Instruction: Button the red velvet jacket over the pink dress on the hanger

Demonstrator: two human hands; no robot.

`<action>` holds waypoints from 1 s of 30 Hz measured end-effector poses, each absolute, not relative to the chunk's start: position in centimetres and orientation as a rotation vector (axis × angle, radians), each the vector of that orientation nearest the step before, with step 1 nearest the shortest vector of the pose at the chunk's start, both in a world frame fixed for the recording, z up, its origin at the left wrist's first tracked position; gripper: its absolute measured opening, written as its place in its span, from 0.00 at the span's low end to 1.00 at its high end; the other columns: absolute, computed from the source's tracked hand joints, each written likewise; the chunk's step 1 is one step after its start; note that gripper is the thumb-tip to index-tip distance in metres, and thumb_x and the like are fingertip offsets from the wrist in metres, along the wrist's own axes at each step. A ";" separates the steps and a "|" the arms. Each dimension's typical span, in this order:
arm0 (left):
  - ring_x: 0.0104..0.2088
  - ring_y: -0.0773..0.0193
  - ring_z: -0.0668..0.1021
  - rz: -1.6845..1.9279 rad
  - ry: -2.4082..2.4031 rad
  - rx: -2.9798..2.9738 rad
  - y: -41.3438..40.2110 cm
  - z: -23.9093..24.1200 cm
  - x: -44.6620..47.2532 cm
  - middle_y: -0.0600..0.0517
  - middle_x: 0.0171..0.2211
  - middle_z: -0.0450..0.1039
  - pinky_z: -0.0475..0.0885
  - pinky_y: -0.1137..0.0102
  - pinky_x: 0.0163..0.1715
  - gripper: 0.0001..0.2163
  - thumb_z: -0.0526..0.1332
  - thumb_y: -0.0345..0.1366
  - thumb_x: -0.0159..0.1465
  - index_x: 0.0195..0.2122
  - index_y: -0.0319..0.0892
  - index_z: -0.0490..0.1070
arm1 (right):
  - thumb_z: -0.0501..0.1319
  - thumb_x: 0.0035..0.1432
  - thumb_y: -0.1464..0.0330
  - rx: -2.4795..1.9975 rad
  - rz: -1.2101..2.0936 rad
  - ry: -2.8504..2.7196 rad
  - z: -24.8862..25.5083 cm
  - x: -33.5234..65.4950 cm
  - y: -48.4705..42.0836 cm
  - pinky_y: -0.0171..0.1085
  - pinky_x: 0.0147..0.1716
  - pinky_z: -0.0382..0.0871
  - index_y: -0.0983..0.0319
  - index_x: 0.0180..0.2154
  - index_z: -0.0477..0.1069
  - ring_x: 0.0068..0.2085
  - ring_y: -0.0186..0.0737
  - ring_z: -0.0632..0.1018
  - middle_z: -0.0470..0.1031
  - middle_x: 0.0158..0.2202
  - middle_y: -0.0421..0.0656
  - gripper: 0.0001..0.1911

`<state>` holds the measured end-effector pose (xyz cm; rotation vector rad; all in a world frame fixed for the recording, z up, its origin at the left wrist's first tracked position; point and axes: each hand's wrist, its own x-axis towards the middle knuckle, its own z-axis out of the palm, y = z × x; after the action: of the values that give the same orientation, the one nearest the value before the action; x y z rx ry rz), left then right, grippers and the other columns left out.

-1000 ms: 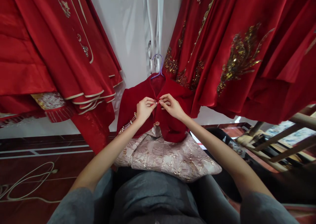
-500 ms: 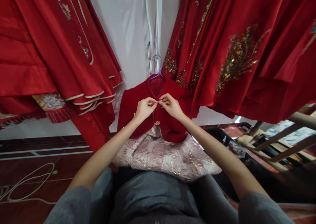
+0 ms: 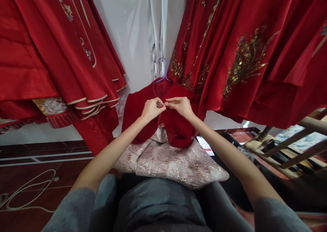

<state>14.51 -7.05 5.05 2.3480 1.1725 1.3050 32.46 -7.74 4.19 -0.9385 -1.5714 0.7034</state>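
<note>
A short red jacket [image 3: 138, 111] hangs on a purple hanger [image 3: 165, 73] in front of me, its collar round the hook's base. At the top of the front opening, my left hand [image 3: 152, 108] pinches the jacket's edge by a small beaded button [image 3: 166, 103]. My right hand [image 3: 181, 106] pinches the same button from the other side, its fingers fairly straight. The fingertips of both hands meet there and partly hide the button. Lower on the opening shows a gold flower-like button [image 3: 161, 125]. Under the jacket spreads a pale pink brocade skirt [image 3: 176, 160] with gold pattern, over my lap.
Red satin garments hang at left [image 3: 76, 55] and at right [image 3: 230, 55], the right one with gold sequins. A lit phone [image 3: 205, 145] lies beside my right forearm. A pale cable [image 3: 30, 187] coils on the floor at left; a wooden rack [image 3: 306, 136] stands at right.
My right hand's fingers have straightened and lie flatter over the button. Both hands have shifted slightly. More of the phone shows beside my right forearm.
</note>
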 end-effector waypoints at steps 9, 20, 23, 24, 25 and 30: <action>0.30 0.61 0.80 1.196 1.214 2.462 -6.5 5.1 14.6 0.50 0.28 0.78 0.73 0.70 0.33 0.03 0.64 0.34 0.53 0.29 0.42 0.74 | 0.72 0.43 0.62 -0.978 0.669 -1.575 3.7 32.4 -7.4 0.49 0.50 0.75 0.62 0.40 0.80 0.44 0.51 0.81 0.82 0.37 0.45 0.20; 0.32 0.56 0.79 0.992 1.168 2.649 -6.7 7.0 14.4 0.48 0.29 0.78 0.71 0.65 0.40 0.03 0.63 0.34 0.57 0.29 0.43 0.76 | 0.72 0.41 0.59 -0.948 0.821 -1.593 3.5 32.8 -6.5 0.51 0.48 0.75 0.64 0.41 0.78 0.43 0.51 0.81 0.81 0.39 0.46 0.25; 0.32 0.57 0.79 1.040 1.168 2.623 -6.5 6.2 14.5 0.49 0.29 0.78 0.72 0.64 0.40 0.01 0.63 0.33 0.57 0.29 0.43 0.75 | 0.69 0.45 0.63 -0.931 0.785 -1.665 3.2 32.5 -6.2 0.50 0.50 0.73 0.62 0.43 0.76 0.44 0.46 0.80 0.80 0.41 0.46 0.21; 0.33 0.58 0.79 1.086 1.175 2.587 -6.4 5.8 14.7 0.49 0.30 0.78 0.72 0.65 0.40 0.01 0.63 0.32 0.57 0.30 0.43 0.74 | 0.67 0.47 0.64 -0.921 0.744 -1.679 3.0 32.2 -6.3 0.49 0.50 0.72 0.62 0.44 0.75 0.44 0.44 0.79 0.79 0.43 0.46 0.19; 0.33 0.59 0.80 1.147 1.181 2.523 -6.3 5.2 14.9 0.49 0.31 0.78 0.72 0.65 0.40 0.02 0.63 0.32 0.57 0.31 0.43 0.74 | 0.65 0.49 0.65 -0.907 0.702 -1.679 2.7 32.0 -6.4 0.48 0.51 0.72 0.61 0.45 0.73 0.45 0.43 0.79 0.78 0.45 0.46 0.19; 0.38 0.63 0.80 1.390 1.102 1.877 -5.8 2.0 16.1 0.47 0.38 0.79 0.75 0.67 0.41 0.05 0.58 0.32 0.61 0.35 0.39 0.73 | 0.61 0.46 0.73 -0.828 0.478 -1.736 0.0 30.3 -8.8 0.49 0.58 0.63 0.59 0.60 0.54 0.60 0.46 0.66 0.58 0.63 0.50 0.38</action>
<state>16.15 -5.77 1.99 1.8771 1.1016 1.3900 30.29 -8.84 0.03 -0.8283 -1.7362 0.4782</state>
